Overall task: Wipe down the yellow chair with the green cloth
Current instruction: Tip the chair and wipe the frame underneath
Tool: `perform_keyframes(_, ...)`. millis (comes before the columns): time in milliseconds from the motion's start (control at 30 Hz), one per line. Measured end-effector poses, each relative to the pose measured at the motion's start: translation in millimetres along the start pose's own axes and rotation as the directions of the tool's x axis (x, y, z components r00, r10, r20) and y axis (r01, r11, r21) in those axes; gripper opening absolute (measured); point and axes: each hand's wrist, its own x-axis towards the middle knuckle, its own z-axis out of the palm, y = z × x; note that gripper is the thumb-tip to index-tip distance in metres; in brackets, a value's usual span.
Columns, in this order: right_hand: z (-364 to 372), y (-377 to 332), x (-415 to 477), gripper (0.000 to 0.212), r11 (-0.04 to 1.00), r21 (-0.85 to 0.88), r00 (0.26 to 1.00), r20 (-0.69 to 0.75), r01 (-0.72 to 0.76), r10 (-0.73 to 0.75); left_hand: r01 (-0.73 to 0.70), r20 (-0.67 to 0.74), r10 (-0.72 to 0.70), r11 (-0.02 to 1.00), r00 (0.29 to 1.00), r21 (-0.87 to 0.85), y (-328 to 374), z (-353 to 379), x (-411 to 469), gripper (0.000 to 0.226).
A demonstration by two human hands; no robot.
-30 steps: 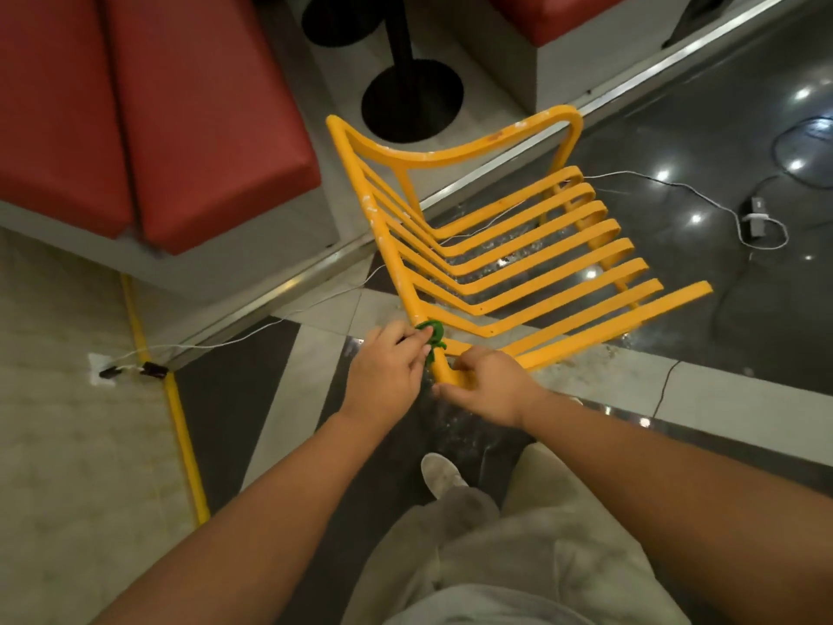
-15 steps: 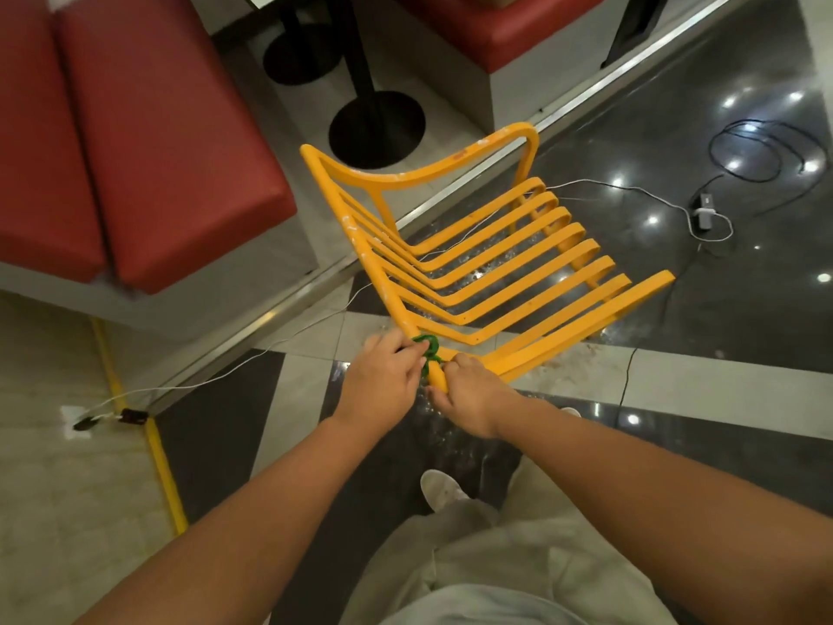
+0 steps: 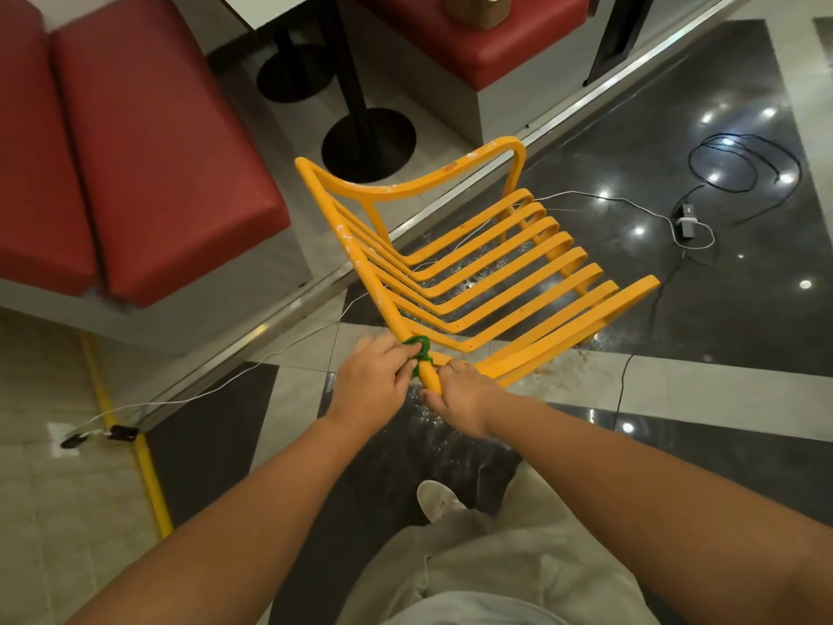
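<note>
The left hand point(image 3: 376, 381) pinches the green cloth point(image 3: 421, 349) round the yellow chair point(image 3: 473, 272) corner, right hand point(image 3: 464, 399) clamped at five o'clock — wet floor point(image 3: 743, 354) — chair could skid.

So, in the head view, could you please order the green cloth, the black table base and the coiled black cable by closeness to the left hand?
1. Green cloth, at the left hand fingertips.
2. Black table base, beyond the chair.
3. Coiled black cable, far right.

Yellow chair point(image 3: 473, 281) (white flecks), green cloth point(image 3: 421, 347), red seat cushions point(image 3: 148, 142)
</note>
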Motion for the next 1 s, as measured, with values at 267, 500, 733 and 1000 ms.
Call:
perform_keyframes(267,0.3,1.5,2.2,0.058,1.0,0.009,1.0,0.012,0.004,-0.004,0.056,0.003,-0.057,0.995,0.998,0.087,-12.4,-1.9,33.7,0.025)
perform_keyframes(500,-0.9,0.0,0.5,0.055,1.0,0.021,1.0,0.009,0.014,-0.014,-0.01,0.043,0.011,1.0,0.999,-0.023,2.8,1.1,12.6,0.025)
perform_keyframes(733,-0.7,1.0,1.2,0.058,1.0,0.029,1.0,0.013,0.005,-0.005,0.097,-0.005,-0.097,0.995,0.995,-0.021,-11.7,-2.2,30.3,0.021)
perform_keyframes(1000,2.1,2.6,2.4,0.054,0.999,0.052,1.0,0.013,0.014,-0.014,-0.034,0.013,0.034,0.999,0.999,-0.041,1.5,3.5,5.3,0.021)
